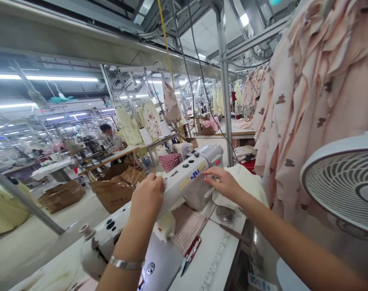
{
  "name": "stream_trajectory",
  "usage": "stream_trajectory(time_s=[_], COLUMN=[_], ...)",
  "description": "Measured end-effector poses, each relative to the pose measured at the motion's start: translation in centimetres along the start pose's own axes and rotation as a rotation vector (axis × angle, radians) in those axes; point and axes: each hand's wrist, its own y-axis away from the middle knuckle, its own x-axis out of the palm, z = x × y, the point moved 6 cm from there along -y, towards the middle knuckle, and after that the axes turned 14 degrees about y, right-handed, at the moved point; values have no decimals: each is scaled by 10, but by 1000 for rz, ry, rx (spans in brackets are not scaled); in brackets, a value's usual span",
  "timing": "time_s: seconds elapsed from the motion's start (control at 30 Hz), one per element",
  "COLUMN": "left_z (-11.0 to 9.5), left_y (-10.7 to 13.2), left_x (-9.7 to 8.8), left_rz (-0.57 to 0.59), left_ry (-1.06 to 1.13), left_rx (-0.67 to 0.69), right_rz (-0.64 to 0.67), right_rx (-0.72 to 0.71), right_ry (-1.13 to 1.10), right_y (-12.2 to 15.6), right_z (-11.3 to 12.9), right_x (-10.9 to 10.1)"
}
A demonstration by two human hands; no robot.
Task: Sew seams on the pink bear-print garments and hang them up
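A white industrial sewing machine (184, 178) runs from the lower left toward the centre. My left hand (147, 198) is closed over the top of its arm, fingers curled round the edge; a silver bracelet sits on that wrist. My right hand (224, 182) reaches to the machine head with fingers spread against its side, near the red display. A cream fabric piece (165, 224) hangs under the machine arm over a checked pink cloth (188, 226). More cream fabric (247, 182) lies behind my right hand.
Pink printed garments (311, 101) hang at right above a white fan (344, 182). Red-handled scissors (191, 250) lie on the white table (214, 258). Cardboard boxes (114, 186) stand on the floor at left. Another person (106, 135) sits at a far workstation.
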Motion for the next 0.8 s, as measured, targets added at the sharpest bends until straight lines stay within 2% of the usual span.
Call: stream_trajectory(time_s=[0.13,0.27,0.43,0.57,0.67,0.73,0.8], left_z=[-7,-10,-13,-13,-13,-15,-16], left_y=[10,18,22,30,64,103,149], left_x=[1,1,0,0,5,11,14], left_rz=[-18,-44,-27,-18,-54,-129,-269], left_ry=[-42,-75,-68,-23,8,79,281], left_rx=[84,110,134,137,111,102,128], right_rz=[31,138,259,339,439,519,559], right_rx=[135,187,155,61,-95,-231,-362], right_ry=[200,356,444,488,494,487,472], right_y=[-48,-77,-86,-86,-82,-77,-73], right_z=[-8,-2,17,40,70,100,134], right_x=[-9,-1,7,-6,-14,-10,-2])
